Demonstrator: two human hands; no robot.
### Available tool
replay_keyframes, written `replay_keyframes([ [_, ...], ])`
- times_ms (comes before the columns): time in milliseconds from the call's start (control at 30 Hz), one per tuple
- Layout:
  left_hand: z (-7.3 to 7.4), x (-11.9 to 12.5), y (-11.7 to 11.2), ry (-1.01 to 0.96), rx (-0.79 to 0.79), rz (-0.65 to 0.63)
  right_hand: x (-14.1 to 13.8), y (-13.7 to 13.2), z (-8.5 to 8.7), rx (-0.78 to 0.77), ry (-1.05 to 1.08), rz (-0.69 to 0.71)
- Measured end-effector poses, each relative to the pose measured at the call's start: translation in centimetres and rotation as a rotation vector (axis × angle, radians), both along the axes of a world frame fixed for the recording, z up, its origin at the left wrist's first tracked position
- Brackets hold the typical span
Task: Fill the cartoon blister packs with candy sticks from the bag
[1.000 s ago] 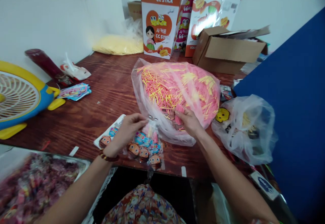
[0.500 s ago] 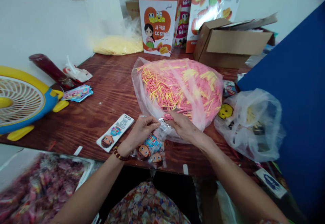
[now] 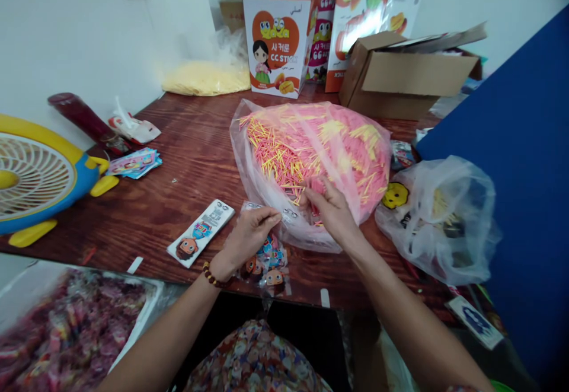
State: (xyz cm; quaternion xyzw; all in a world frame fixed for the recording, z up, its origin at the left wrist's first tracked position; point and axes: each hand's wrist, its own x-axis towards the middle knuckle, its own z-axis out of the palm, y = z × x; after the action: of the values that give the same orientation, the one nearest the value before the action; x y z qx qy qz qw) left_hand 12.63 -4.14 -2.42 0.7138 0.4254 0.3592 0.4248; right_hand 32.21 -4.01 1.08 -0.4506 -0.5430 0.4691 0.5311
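My left hand (image 3: 254, 230), with a beaded bracelet at the wrist, is closed in a pinch on a small clear printed plastic sachet (image 3: 290, 216). Below it lie more printed sachets (image 3: 273, 260) with cartoon faces, partly hidden by the hand. My right hand (image 3: 332, 207) is at the mouth of a large clear bag (image 3: 242, 137) full of thin pink and yellow sticks (image 3: 284, 152). Its curled fingers hold a small bunch of pink sticks (image 3: 316, 187), somewhat blurred.
A stack of flat wrappers (image 3: 201, 233) lies left of my hands. Further left stand a yellow-and-blue fan (image 3: 66, 169) and a tub of filled packets (image 3: 80, 327). Cartons (image 3: 280, 42), an open cardboard box (image 3: 409, 75) and a knotted plastic bag (image 3: 438, 220) surround the back and right.
My right hand has moved up and right, away from my left hand, over the bag's mouth with pink sticks in its fingers. My left hand has hardly moved.
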Motion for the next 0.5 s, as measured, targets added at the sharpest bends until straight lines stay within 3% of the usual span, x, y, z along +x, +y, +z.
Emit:
replay_keyframes([
  [100,0.0,0.4,-0.2,-0.011,0.014,-0.023,-0.9,0.0,0.8,-0.003,0.398,-0.120],
  [200,0.1,1.0,-0.4,-0.039,0.013,-0.030,-2.2,-0.2,1.5,0.042,0.593,-0.151],
  [333,0.5,1.5,-0.3,-0.065,0.030,-0.017,-3.6,-0.5,1.5,0.078,0.623,-0.157],
  [500,0.4,1.3,-0.4,-0.075,0.032,-0.005,-3.7,-0.7,0.1,0.049,0.545,-0.163],
])
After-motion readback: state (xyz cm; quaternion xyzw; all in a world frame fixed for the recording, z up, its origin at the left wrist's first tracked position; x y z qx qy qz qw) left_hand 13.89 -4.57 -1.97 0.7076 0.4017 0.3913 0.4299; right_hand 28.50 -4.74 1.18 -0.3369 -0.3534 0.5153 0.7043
